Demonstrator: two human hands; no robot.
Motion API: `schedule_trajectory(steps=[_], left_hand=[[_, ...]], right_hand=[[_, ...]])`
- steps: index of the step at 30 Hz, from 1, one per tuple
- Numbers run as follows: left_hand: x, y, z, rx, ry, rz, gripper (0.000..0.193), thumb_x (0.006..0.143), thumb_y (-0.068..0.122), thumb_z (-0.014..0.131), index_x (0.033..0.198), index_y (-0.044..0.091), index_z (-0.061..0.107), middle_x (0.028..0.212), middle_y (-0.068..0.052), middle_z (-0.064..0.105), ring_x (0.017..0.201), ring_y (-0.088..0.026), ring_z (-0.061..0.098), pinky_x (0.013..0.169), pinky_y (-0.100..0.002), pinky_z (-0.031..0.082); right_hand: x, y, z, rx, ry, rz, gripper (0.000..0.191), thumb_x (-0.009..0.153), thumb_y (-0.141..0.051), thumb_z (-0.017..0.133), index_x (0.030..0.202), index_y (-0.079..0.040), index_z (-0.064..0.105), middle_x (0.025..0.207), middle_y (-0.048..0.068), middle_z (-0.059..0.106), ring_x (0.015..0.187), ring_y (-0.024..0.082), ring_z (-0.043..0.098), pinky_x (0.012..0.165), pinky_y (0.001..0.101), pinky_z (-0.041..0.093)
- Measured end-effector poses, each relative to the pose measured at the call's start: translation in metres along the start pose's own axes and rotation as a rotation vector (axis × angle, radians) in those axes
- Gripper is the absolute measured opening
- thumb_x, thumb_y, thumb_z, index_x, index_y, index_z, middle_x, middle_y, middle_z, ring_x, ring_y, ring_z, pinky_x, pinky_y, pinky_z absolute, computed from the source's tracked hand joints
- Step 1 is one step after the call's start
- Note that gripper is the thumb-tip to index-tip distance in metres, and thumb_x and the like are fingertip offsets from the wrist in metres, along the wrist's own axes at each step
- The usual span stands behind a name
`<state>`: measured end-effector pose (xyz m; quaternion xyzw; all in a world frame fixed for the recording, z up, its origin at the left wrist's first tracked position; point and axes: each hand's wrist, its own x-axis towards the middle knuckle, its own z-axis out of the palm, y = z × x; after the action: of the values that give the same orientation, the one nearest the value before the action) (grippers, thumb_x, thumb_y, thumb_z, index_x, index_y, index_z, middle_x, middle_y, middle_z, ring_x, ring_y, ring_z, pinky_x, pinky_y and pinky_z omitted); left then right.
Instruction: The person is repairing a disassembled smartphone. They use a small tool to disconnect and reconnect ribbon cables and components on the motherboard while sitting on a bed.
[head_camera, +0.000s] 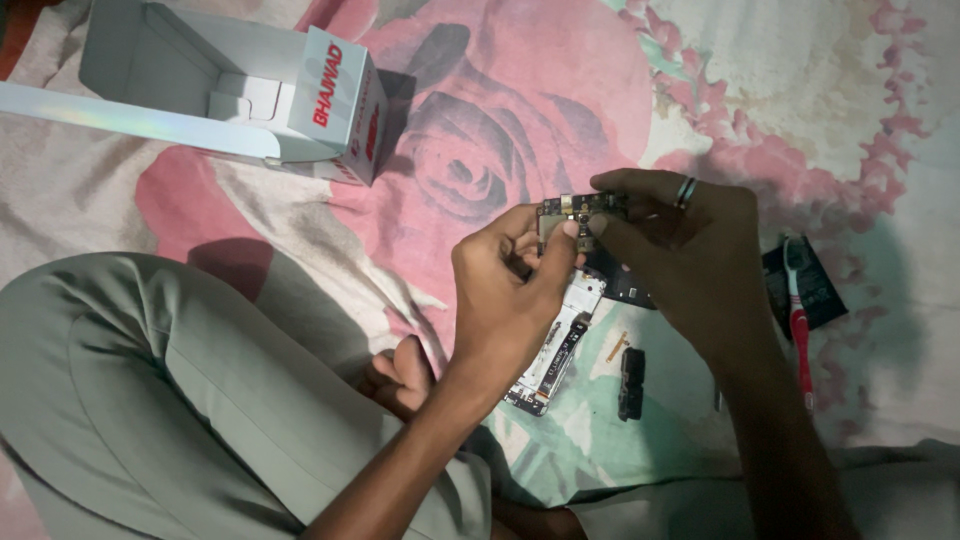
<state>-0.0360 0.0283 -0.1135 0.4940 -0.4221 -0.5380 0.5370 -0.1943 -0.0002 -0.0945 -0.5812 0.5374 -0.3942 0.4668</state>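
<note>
We sit on a rose-patterned pink and white bedsheet (560, 90), an open white cardboard box (230, 95) lying at its far left. Below our hands rests an opened white phone frame (560, 345). Our left hand (510, 295) and ringed right hand (675, 250) both pinch a small dark circuit board (580, 212) between fingertips, above the frame. A red toothbrush (800, 330) lies right.

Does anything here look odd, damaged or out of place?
Yes. A phone frame lies opened up on the flowered sheet, with loose parts beside it. A red toothbrush rests across a dark flat part, unusual among electronics. Both hands, left and right, hold a small circuit board.
</note>
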Motion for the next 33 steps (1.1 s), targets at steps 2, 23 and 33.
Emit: schedule_trajectory(steps=[2,23,33], left_hand=[[-0.0008,0.001,-0.0009,0.028,-0.001,-0.004,0.018,0.099,0.009,0.064,0.104,-0.005,0.073,0.077,0.003,0.069,0.065,0.001,0.052,0.054,-0.019,0.04],[-0.0012,0.002,0.0005,0.087,0.022,0.053,0.015,0.098,0.008,0.067,0.102,-0.004,0.075,0.07,0.007,0.058,0.062,0.001,0.043,0.052,-0.02,0.034],[0.0002,-0.0026,-0.0005,0.092,0.044,-0.011,0.014,0.096,0.009,0.066,0.097,-0.004,0.073,0.065,0.006,0.058,0.057,0.0,0.045,0.049,-0.022,0.035]], right_hand=[[-0.0008,0.0,0.0,-0.057,0.023,0.007,0.03,0.089,-0.001,0.076,0.119,0.001,0.074,0.091,0.004,0.074,0.08,0.004,0.067,0.069,0.0189,0.053],[-0.0001,0.0022,-0.0001,0.063,0.022,0.016,0.028,0.087,0.002,0.076,0.115,0.005,0.073,0.095,0.004,0.075,0.086,0.005,0.069,0.076,0.0201,0.057],[-0.0007,-0.0034,-0.0025,-0.098,-0.019,0.022,0.028,0.088,-0.001,0.074,0.115,0.002,0.073,0.094,0.004,0.077,0.083,0.005,0.069,0.073,0.0204,0.057]])
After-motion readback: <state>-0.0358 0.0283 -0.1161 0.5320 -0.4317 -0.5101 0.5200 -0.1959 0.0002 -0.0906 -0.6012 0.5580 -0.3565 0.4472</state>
